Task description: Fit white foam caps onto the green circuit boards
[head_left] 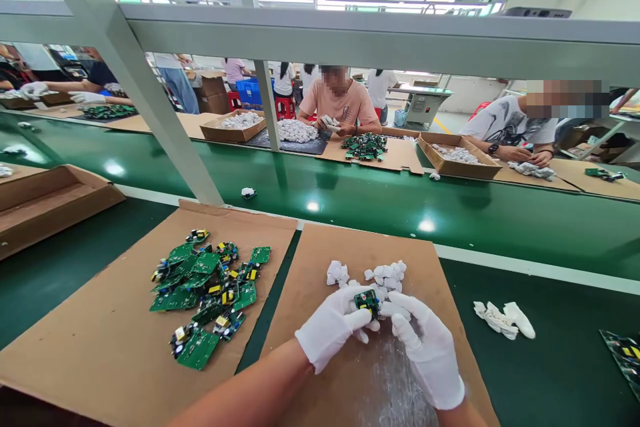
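Observation:
My left hand [336,321], in a white glove, grips a small green circuit board [367,303] with a yellow component on it. Close to the board's right edge is my right hand [429,345], also gloved, its fingers bent together in a pinch. Whether a white bit sits between those fingertips is hard to see against the glove. Just beyond both hands, white crumpled lumps [391,275] lie on a brown cardboard sheet [310,260]. To the left, a heap of green circuit boards [200,273] with yellow and black components rests on another cardboard sheet [100,340].
A green conveyor belt [345,197] runs across beyond the cardboard, carrying a small board with a white lump [248,193]. White cloth pieces [504,319] lie at right. An open cardboard box [55,203] stands at left. Across the belt, co-workers [345,103] sit with boards and white lumps.

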A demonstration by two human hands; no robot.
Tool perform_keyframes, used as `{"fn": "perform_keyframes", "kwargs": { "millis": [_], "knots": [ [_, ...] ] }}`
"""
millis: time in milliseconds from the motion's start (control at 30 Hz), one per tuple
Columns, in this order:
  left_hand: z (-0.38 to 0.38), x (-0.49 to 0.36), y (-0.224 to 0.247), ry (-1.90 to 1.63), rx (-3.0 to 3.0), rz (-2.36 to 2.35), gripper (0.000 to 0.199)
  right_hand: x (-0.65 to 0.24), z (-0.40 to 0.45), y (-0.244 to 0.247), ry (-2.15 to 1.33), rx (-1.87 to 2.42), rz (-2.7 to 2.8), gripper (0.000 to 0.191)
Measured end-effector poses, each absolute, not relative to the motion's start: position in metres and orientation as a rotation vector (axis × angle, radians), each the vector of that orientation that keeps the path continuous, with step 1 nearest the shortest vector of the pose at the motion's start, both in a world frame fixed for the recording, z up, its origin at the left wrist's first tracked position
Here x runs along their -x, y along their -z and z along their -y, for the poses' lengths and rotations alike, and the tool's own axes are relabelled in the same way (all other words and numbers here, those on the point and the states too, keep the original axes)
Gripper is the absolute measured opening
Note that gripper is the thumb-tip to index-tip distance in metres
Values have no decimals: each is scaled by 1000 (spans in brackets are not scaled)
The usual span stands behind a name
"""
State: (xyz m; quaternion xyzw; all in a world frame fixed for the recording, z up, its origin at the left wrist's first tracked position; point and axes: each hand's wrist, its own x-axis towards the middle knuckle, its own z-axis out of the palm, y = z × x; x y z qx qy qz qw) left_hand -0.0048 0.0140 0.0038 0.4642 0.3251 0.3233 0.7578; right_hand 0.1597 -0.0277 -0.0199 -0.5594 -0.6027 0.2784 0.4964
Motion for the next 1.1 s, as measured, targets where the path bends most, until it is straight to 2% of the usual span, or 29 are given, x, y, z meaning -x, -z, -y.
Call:
{"fn": "perform_keyframes", "kwargs": {
  "millis": [233, 367, 733, 933, 1100],
  "knots": [
    [-11, 2, -5, -743, -1024, -761, 37, -153, 28, 21, -399, 1436, 1632, 27],
    [-9, -1, 7, -793, -1068, -831, 47, -153, 29, 27, -238, 1442, 1634, 20],
    [-8, 2, 19, -878, -1369, -937, 41, -155, 27, 19, 115, 1294, 1932, 20],
    [-5, 0, 22, -779, -1334, -866, 46, -155, 24, 25, 99, 1294, 1939, 14],
    [-9, -1, 8, -772, -1153, -777, 44, -156, 23, 23, -103, 1317, 1975, 24]
  ]
}}
